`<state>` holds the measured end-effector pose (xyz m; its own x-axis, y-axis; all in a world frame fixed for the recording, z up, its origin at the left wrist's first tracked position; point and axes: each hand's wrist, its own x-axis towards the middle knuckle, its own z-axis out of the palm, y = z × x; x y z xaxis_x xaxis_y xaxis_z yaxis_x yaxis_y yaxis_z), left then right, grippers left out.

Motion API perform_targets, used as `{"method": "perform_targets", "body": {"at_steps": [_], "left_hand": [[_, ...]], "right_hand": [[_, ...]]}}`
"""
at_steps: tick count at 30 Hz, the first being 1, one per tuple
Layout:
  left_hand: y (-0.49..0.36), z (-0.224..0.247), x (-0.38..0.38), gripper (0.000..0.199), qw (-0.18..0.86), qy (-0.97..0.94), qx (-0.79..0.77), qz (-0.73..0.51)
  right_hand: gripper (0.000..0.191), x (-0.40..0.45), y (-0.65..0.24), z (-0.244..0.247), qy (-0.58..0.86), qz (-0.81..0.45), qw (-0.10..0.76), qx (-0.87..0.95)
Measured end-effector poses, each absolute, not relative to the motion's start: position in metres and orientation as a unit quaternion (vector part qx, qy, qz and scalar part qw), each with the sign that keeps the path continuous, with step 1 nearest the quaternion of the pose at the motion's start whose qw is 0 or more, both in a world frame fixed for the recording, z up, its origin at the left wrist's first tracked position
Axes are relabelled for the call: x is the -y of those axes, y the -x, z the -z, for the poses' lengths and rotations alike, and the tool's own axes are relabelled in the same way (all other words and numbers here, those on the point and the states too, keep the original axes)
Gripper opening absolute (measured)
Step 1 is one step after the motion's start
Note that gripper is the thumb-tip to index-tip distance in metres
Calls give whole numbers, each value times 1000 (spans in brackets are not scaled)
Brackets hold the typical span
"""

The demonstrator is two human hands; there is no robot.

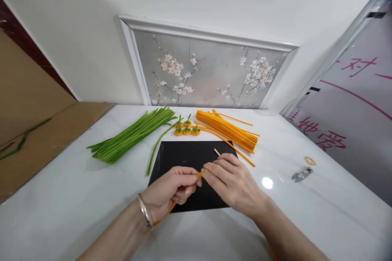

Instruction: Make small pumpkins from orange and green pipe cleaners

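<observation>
Over a black mat, my left hand pinches an orange pipe cleaner, whose tail hangs past my wrist. My right hand meets it fingertip to fingertip, closed on the same orange strand, with a thin pale stick poking out above its fingers. Behind the mat stand several small orange pumpkin shapes with green tops. A bundle of green pipe cleaners lies to the left, and a bundle of orange pipe cleaners to the right.
Small metal snips and a yellowish ring lie on the white table at the right. A single green stem lies beside the mat. Cardboard borders the left side; a framed floral panel is behind.
</observation>
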<state>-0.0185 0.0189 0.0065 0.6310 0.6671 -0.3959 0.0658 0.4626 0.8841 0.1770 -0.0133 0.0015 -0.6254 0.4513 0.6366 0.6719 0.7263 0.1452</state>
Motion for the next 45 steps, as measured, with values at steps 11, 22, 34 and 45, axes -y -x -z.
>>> {"method": "perform_targets", "body": {"at_steps": [11, 22, 34, 45], "left_hand": [[13, 3, -13, 28, 229, -851, -394, -260], [13, 13, -8, 19, -86, -889, -316, -319], [15, -1, -12, 35, 815, -418, -334, -223], [15, -3, -16, 30, 464, -755, -384, -259]], "right_hand": [[22, 11, -169, 12, 430, 96, 261, 859], [21, 10, -171, 9, 481, -242, 342, 770], [26, 5, -181, 12, 331, 97, 368, 864], [22, 8, -174, 10, 389, 71, 332, 857]]}}
